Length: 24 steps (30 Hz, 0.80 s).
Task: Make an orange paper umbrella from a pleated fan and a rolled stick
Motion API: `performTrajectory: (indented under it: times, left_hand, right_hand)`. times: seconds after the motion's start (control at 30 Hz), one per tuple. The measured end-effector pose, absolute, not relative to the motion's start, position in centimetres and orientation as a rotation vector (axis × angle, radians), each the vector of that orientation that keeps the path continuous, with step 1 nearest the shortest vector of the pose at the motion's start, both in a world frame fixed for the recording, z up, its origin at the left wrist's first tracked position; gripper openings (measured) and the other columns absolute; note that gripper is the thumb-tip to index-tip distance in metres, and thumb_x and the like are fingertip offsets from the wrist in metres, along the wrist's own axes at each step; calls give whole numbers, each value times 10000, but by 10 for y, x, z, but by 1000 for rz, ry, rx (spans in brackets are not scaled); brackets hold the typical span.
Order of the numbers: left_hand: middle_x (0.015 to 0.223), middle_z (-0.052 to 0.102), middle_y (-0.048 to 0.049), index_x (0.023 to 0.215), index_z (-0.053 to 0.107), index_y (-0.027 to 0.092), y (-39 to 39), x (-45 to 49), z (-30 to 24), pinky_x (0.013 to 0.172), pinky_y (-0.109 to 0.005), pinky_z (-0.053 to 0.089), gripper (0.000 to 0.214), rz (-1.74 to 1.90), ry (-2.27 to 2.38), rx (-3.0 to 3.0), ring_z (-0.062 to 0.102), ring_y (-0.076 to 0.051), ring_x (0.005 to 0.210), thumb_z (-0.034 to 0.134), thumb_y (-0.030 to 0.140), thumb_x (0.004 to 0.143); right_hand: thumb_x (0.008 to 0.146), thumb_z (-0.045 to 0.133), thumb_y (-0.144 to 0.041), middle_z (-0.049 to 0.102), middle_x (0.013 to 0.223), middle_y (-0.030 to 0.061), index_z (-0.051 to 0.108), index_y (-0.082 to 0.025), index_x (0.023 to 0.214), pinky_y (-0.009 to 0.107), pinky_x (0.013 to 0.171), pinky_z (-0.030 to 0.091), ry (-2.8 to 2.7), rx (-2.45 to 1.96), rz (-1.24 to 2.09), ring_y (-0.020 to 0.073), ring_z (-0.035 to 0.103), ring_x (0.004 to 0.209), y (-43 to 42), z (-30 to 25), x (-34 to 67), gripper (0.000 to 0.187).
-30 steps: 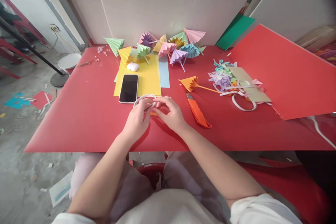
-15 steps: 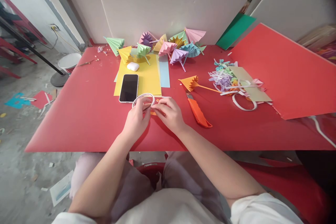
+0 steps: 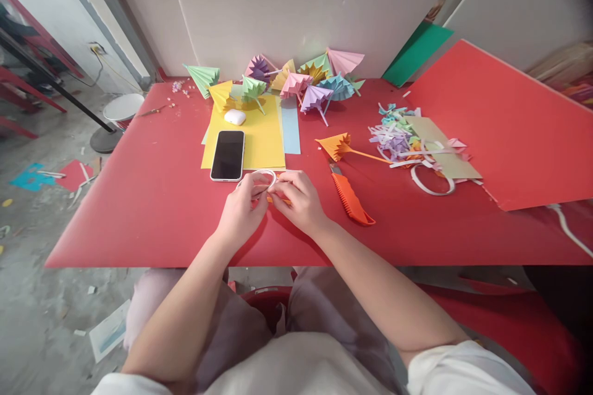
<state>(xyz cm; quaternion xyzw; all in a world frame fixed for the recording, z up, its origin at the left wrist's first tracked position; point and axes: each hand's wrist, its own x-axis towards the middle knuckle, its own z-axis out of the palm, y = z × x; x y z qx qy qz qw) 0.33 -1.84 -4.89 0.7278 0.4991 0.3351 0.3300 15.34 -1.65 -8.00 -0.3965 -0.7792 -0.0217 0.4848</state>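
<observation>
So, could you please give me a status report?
Left hand holding white ring. Right hand at its edge, grip unclear. Phone close beyond; orange cutter off right.

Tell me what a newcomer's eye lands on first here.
Probably the cluster of pastel folded-paper umbrellas along the back of the red table. Next, the left hand and right hand, close together toward the table's front edge, with a white ring in the left. Then the bright orange cutter, lying to the right of the hands, with an orange paper umbrella just beyond it.
</observation>
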Motion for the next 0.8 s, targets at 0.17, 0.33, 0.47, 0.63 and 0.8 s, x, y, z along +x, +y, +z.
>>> performTrajectory:
  times: [0.17,0.33,0.47,0.63,0.8]
  left_hand:
    - [921,690,-4,951,458,251,-19,2,-49,706,-246,490,184,877,1293,1827,664,-157,869,469,157,793]
    - [857,691,14,914,459,249,-19,1,-47,661,-224,470,155,897,1252,1754,658,-135,776,484,163,787]
    - [815,679,22,923,460,249,-18,0,-46,630,-205,448,170,937,1200,1691,636,-115,732,494,161,781]
    - [799,674,26,924,438,248,-19,1,-48,509,-184,390,179,958,1169,1588,557,-79,557,518,184,777]
    - [833,682,-10,904,423,237,-18,-4,-40,581,-216,443,144,1200,1251,1550,639,-126,714,520,229,799]
  right_hand:
    - [849,514,-177,581,882,53,561,-228,871,323,708,496,-1912,-977,-53,184,563,876,-17,-79,155,73]
    - [848,509,-158,577,895,57,547,-226,884,324,714,494,-1924,-948,-53,184,551,869,-17,-78,155,87]
    - [852,503,-152,571,905,55,555,-235,891,342,738,493,-1901,-935,1,186,546,878,-17,-77,154,106]
    - [855,508,-172,544,907,44,584,-251,862,337,730,505,-1802,-961,213,173,544,875,-19,-76,153,109]
    - [817,576,-220,524,895,20,617,-272,793,356,837,468,-1515,-1002,487,160,538,919,-19,-73,161,71]
